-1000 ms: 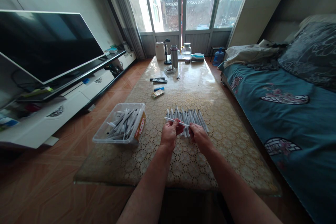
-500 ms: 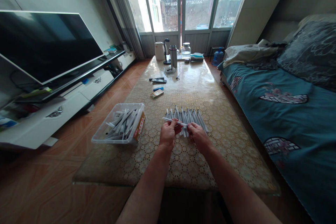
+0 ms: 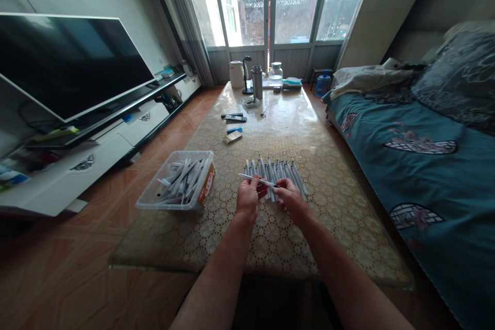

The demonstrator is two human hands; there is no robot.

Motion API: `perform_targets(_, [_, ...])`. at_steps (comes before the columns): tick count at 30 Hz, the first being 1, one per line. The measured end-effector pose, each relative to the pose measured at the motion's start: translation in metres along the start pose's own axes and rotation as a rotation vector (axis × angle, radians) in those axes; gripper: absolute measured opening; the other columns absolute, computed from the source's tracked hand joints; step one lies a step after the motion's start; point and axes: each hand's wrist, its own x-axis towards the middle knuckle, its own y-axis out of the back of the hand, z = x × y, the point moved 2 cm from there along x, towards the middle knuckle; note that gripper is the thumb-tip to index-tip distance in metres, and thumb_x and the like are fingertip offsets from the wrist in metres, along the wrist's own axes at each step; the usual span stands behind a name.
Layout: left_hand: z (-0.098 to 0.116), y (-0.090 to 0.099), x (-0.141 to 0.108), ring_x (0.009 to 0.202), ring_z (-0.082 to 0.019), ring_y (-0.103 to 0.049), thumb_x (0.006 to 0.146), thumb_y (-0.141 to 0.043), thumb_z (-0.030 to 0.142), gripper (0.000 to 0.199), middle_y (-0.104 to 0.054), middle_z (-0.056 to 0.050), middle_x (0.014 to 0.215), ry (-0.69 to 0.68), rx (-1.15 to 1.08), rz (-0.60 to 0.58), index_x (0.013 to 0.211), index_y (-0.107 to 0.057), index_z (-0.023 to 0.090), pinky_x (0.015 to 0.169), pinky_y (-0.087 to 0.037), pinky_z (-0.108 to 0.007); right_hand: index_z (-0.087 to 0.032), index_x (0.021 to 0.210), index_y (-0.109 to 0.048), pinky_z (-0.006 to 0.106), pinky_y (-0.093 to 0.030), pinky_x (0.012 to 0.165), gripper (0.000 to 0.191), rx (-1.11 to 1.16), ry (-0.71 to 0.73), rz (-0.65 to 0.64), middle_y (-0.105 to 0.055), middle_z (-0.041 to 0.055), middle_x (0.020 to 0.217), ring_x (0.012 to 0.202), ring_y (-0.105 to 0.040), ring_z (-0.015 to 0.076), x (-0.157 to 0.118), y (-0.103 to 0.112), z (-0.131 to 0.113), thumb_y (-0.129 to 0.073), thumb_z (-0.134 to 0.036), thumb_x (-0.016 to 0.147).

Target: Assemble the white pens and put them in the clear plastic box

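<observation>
A thin white pen (image 3: 265, 182) is held roughly level between my two hands, its pointed end to the left. My left hand (image 3: 248, 196) pinches it near the middle, and my right hand (image 3: 289, 195) grips its dark right end. Just beyond my hands, several pens (image 3: 288, 170) lie side by side in a row on the patterned table (image 3: 309, 237); my hands hide part of the row. To the left stands a clear plastic box (image 3: 211, 170) with many white and dark pen pieces (image 3: 181, 180) in it.
Farther up the table are a small carton (image 3: 233, 137), a blue object (image 3: 234, 130), remotes (image 3: 235, 118), a glass ashtray (image 3: 251, 102), a steel flask (image 3: 257, 82), a kettle (image 3: 236, 75) and a glass jug (image 3: 275, 73). A bed (image 3: 406, 165) is at the right.
Both hands stay nearly in place with the pen between them. The pen tilts slightly more, its right end a little lower. The whole view has shifted slightly.
</observation>
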Motion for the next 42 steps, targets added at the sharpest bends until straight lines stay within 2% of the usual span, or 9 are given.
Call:
perform_targets(4, [-0.001,-0.001,-0.001,0.056,-0.012,-0.063,0.081,-0.062,0.030,0.018,-0.067,-0.005,0.074,-0.001,0.015,0.004,0.080,-0.056,0.014,0.055,-0.049,-0.023,-0.019,0.082,-0.048,0.018,-0.019,0.033,0.031,-0.014,-0.035,-0.002,-0.050,-0.0044,0.066,0.038,-0.034,0.0046,0.001,0.001,0.001,-0.054,-0.048,0.075])
perform_targets(8, [0.000,-0.002,-0.004,0.056,-0.011,-0.062,0.084,-0.058,0.029,0.015,-0.066,-0.004,0.073,-0.007,0.011,0.005,0.081,-0.055,0.014,0.054,-0.048,-0.023,-0.019,0.065,-0.045,0.019,-0.018,0.034,0.036,-0.078,-0.029,-0.038,-0.037,-0.0070,0.049,0.036,-0.027,0.0045,0.001,0.000,0.002,-0.049,-0.052,0.079])
perform_targets(12, [0.000,-0.001,-0.004,0.056,-0.012,-0.063,0.084,-0.057,0.030,0.016,-0.066,-0.004,0.073,-0.002,-0.003,0.026,0.081,-0.054,0.015,0.055,-0.049,-0.023,-0.021,0.081,-0.047,0.018,-0.019,0.034,0.025,-0.033,-0.055,-0.018,-0.047,-0.0076,0.059,0.037,-0.033,0.0046,-0.002,-0.003,0.000,-0.061,-0.039,0.071])
perform_targets(15, [-0.002,-0.001,-0.003,0.057,-0.012,-0.064,0.085,-0.056,0.030,0.016,-0.067,-0.005,0.074,-0.001,-0.001,0.033,0.083,-0.053,0.015,0.055,-0.050,-0.023,-0.021,0.089,-0.049,0.017,-0.017,0.033,0.029,0.045,-0.111,-0.030,-0.054,-0.0045,0.068,0.038,-0.036,0.0043,-0.001,-0.004,0.001,-0.058,-0.044,0.073])
perform_targets(20, [-0.004,-0.001,-0.001,0.056,-0.013,-0.065,0.085,-0.057,0.032,0.017,-0.066,-0.003,0.073,-0.007,-0.021,0.041,0.083,-0.052,0.016,0.055,-0.051,-0.024,-0.018,0.068,-0.047,0.018,-0.016,0.033,0.037,0.008,-0.111,-0.067,-0.041,-0.0066,0.049,0.034,-0.027,0.0038,0.002,-0.004,0.007,-0.053,-0.054,0.077])
perform_targets(24, [0.002,0.001,0.000,0.055,-0.014,-0.065,0.088,-0.051,0.030,0.015,-0.062,-0.001,0.068,-0.031,-0.051,0.097,0.083,-0.050,0.016,0.054,-0.051,-0.024,-0.021,0.072,-0.043,0.017,-0.015,0.033,0.029,0.053,-0.044,-0.057,-0.040,-0.0092,0.051,0.035,-0.027,0.0035,0.001,-0.004,0.004,-0.061,-0.043,0.069])
perform_targets(28, [0.006,0.003,0.000,0.058,-0.015,-0.066,0.090,-0.048,0.031,0.014,-0.059,0.001,0.065,-0.049,-0.104,0.142,0.084,-0.048,0.018,0.054,-0.052,-0.026,-0.022,0.074,-0.039,0.017,-0.016,0.033,0.021,0.222,-0.110,-0.091,-0.046,-0.0081,0.054,0.035,-0.031,0.0052,-0.001,-0.003,-0.001,-0.056,-0.026,0.060])
perform_targets(34, [0.005,0.001,-0.002,0.059,-0.014,-0.066,0.082,-0.057,0.046,0.029,-0.058,0.001,0.068,-0.144,0.007,0.072,0.087,-0.050,0.018,0.049,-0.046,-0.020,-0.021,0.082,-0.046,0.019,-0.024,0.034,0.023,0.394,-0.219,-0.212,-0.054,-0.0025,0.064,0.043,-0.046,0.0098,-0.006,-0.006,-0.006,-0.053,-0.025,0.061])
perform_targets(42, [0.012,0.001,-0.001,0.056,-0.012,-0.062,0.080,-0.059,0.046,0.029,-0.058,0.002,0.066,-0.216,0.045,0.049,0.088,-0.052,0.019,0.051,-0.044,-0.021,-0.018,0.077,-0.054,0.017,-0.013,0.033,0.031,0.112,-0.177,-0.282,-0.043,-0.0086,0.051,0.035,-0.029,0.0029,-0.007,-0.006,0.000,-0.069,-0.043,0.069])
